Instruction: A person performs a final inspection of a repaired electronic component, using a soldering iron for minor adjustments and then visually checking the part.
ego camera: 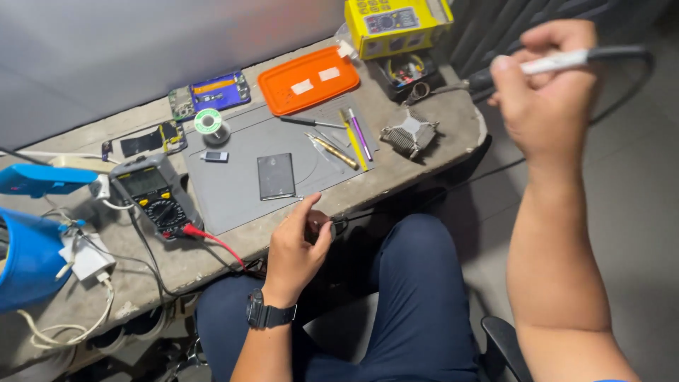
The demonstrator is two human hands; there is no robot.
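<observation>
Far left, a blue container (28, 258) and a white charger (86, 258) crowd the counter (141, 272) corner, cables trailing off its front edge; beside them sits the grey multimeter (157, 194), its red lead (212, 240) running toward the left hand (296, 249). That hand is clenched round a small dark tool (320, 225) right at the counter's front lip, just below the grey mat (233, 187) where a dark flat phone part (276, 176) lies alone — open mat all round it. Looks like a setting-up step, tool in each hand, nothing touching the part yet; the next move would call for bringing both down onto the mat. Tweezers and picks (346, 141) and an orange tray (308, 79) lie beyond. Right hand (548, 88) is raised well off the counter's right end, grasping a corded pen-shaped iron (566, 61) — plenty of air there, cable the only snag.
</observation>
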